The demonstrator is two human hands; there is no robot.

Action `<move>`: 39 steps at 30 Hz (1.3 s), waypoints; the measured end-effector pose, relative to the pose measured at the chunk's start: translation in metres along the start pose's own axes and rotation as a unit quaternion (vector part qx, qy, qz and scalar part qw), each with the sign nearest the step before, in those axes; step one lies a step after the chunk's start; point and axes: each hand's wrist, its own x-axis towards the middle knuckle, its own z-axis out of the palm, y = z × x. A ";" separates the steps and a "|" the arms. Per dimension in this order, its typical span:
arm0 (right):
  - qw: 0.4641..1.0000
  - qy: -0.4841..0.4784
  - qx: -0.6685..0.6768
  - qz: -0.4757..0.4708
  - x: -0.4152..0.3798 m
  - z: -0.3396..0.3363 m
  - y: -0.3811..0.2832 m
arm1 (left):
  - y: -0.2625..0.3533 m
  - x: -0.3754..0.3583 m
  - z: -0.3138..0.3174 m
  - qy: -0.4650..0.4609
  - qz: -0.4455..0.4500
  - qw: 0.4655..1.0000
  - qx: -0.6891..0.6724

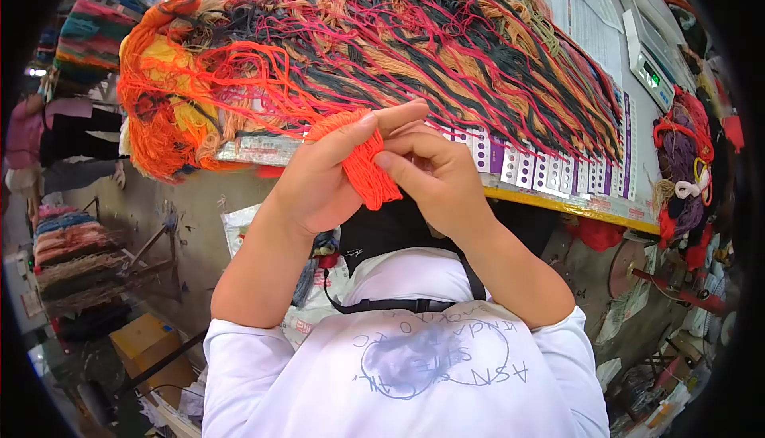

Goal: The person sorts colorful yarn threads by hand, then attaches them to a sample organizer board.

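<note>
My left hand [327, 167] is wrapped around a folded bundle of bright orange yarn [371, 173], its looped end hanging below the fingers. My right hand [434, 171] is closed at the bundle's right side, with thumb and fingertips pinching at the strands. Just what lies between those fingertips is partly hidden. Loose orange strands [267, 67] run from near my left hand across the table to a larger orange heap [159, 147] at its left end.
Long red, black and tan yarn strands [446, 47] cover much of the table, over cards with punched holes [550, 171]. A digital scale [649, 63] sits at the right. A yellow strip [574, 208] marks the near edge. Another person [68, 131] stands at the far left, near yarn stacks [96, 35].
</note>
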 end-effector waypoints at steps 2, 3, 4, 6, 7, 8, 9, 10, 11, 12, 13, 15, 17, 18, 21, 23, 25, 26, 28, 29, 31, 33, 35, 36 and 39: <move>0.997 -0.010 0.061 0.048 -0.002 -0.002 0.001 | 0.002 -0.001 -0.003 -0.016 -0.008 0.999 -0.032; 0.997 -0.013 0.064 0.045 -0.003 -0.003 0.000 | 0.002 -0.002 -0.004 -0.015 -0.005 0.999 -0.035; 0.997 -0.016 0.066 0.041 -0.005 -0.003 -0.001 | 0.002 -0.003 -0.004 -0.016 -0.008 0.999 -0.037; 0.996 -0.012 0.075 0.055 -0.006 -0.002 -0.002 | 0.002 -0.004 -0.005 -0.019 -0.008 0.999 -0.037; 0.994 -0.005 0.084 0.067 -0.006 -0.001 -0.002 | 0.000 -0.004 -0.005 -0.013 -0.015 1.000 -0.022; 0.993 0.005 0.099 0.069 -0.006 0.000 -0.004 | 0.000 -0.004 -0.006 -0.007 -0.020 1.000 -0.006; 0.993 0.003 0.095 0.066 -0.007 0.001 -0.006 | -0.001 -0.003 -0.007 -0.024 -0.026 0.999 -0.004; 0.995 0.006 0.078 0.070 -0.007 0.001 -0.008 | -0.001 -0.004 -0.005 -0.028 -0.021 0.999 -0.004; 0.996 0.010 0.060 0.072 -0.005 0.002 -0.011 | -0.001 -0.004 -0.004 -0.026 -0.020 0.999 0.006; 0.996 0.014 0.060 0.071 -0.005 0.002 -0.013 | -0.002 -0.004 -0.002 -0.024 -0.021 0.999 0.014; 0.996 0.012 0.056 0.070 -0.006 0.001 -0.013 | -0.002 -0.003 -0.005 -0.030 -0.026 0.999 0.009; 0.986 0.020 0.133 0.098 -0.006 -0.001 -0.011 | -0.001 -0.004 -0.007 -0.032 -0.021 0.999 0.001; 0.979 0.006 0.176 0.098 -0.007 -0.002 -0.014 | 0.002 -0.005 -0.007 -0.033 -0.024 0.999 -0.005; 0.976 0.010 0.191 0.106 -0.008 -0.002 -0.017 | 0.002 -0.006 -0.007 -0.035 -0.021 0.999 -0.007; 0.970 0.012 0.217 0.107 -0.007 -0.004 -0.016 | 0.002 -0.004 -0.006 -0.039 -0.014 0.999 0.011; 0.968 0.012 0.229 0.101 -0.007 -0.005 -0.014 | 0.000 -0.003 -0.007 -0.033 -0.018 0.999 0.009; 0.969 0.020 0.222 0.109 -0.008 -0.003 -0.016 | -0.001 -0.003 -0.008 -0.028 -0.017 0.999 0.013; 0.974 0.035 0.198 0.107 -0.007 0.002 -0.019 | -0.002 -0.001 -0.007 -0.023 -0.020 0.999 0.017; 0.990 0.027 0.117 0.080 -0.007 0.002 -0.016 | -0.004 0.000 -0.006 -0.024 -0.009 0.999 0.023; 0.988 0.036 0.127 0.086 -0.007 0.003 -0.010 | -0.004 0.001 -0.006 -0.029 -0.014 0.999 0.021; 0.971 0.041 0.207 0.117 -0.008 0.005 -0.018 | -0.001 0.000 -0.006 -0.043 -0.030 0.999 -0.012; 0.962 0.033 0.245 0.119 -0.011 -0.001 -0.002 | -0.004 0.000 -0.016 -0.034 -0.032 0.998 -0.032; 0.971 0.001 0.198 0.131 -0.013 -0.008 -0.007 | -0.010 0.005 -0.014 -0.009 0.025 0.999 0.035; 0.961 -0.024 0.241 0.135 -0.014 -0.010 -0.007 | -0.013 0.004 -0.016 -0.013 0.025 0.999 0.046; 0.965 -0.092 0.190 0.158 -0.013 -0.023 -0.013 | -0.015 0.009 -0.012 -0.022 0.063 0.992 0.103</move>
